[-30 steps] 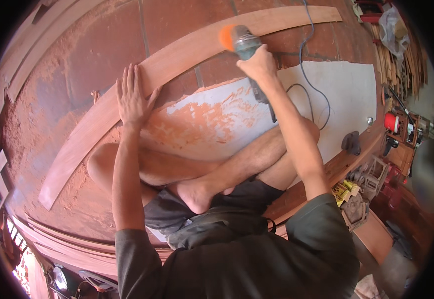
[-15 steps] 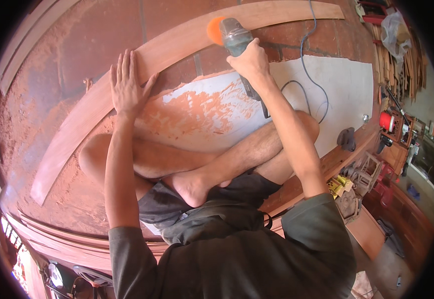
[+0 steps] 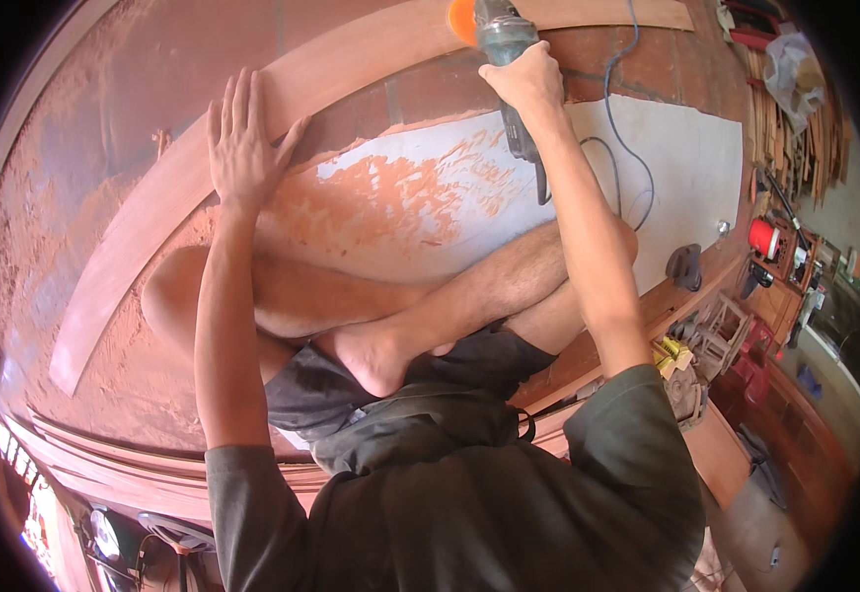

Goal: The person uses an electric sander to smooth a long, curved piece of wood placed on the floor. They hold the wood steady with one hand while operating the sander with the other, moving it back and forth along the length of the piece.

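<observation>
A long, thin wooden board (image 3: 336, 61) lies across the floor in front of my crossed legs, bending in the fisheye view. My left hand (image 3: 245, 148) rests flat on it, fingers stretched out and thumb spread. In my right hand (image 3: 532, 81) is a teal and black angle grinder (image 3: 507, 36), gripped around its body. The orange disc (image 3: 463, 21) of the grinder sits over the board at the top of the view. From the rear of the tool a dark cord (image 3: 611, 143) loops away to the right.
Reddish sawdust covers part of a white sheet (image 3: 686, 148) and the tiled floor (image 3: 193, 59). More wooden strips (image 3: 134, 464) lie at the lower left. At the right are wood offcuts (image 3: 813, 148), a plastic bag (image 3: 793, 79), a red spool (image 3: 763, 238) and a yellow object (image 3: 673, 353).
My right hand has moved the grinder farther away and to the right along the board. My left hand stays flat on the wood.
</observation>
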Demonstrator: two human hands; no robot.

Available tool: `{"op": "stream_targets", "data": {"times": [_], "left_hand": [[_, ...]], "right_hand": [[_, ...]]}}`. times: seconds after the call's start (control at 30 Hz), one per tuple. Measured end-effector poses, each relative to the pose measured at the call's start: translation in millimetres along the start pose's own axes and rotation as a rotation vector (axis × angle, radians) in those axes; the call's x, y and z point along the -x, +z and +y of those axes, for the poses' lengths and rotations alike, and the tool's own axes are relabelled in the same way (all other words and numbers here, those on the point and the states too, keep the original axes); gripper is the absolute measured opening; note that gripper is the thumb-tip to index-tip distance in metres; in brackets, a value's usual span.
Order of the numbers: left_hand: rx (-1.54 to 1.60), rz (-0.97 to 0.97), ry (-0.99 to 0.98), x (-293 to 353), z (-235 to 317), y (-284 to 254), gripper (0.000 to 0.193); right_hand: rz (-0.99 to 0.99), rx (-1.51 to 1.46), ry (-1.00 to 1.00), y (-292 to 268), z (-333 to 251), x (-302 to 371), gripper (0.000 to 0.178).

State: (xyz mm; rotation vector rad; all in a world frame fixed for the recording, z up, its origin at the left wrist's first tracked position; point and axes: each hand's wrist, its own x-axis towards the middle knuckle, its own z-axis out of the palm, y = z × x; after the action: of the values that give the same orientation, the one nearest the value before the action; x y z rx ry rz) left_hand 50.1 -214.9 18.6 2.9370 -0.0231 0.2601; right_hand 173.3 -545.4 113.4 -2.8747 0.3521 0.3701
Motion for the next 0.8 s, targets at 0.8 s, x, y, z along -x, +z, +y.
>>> {"op": "stream_targets", "data": {"times": [0.8], "left_hand": [[0.042,0.031,0.004,1,-1,-2,0.086]], "right_hand": [[0.005,0.04,0.015,6,8,10,0.083]]}}
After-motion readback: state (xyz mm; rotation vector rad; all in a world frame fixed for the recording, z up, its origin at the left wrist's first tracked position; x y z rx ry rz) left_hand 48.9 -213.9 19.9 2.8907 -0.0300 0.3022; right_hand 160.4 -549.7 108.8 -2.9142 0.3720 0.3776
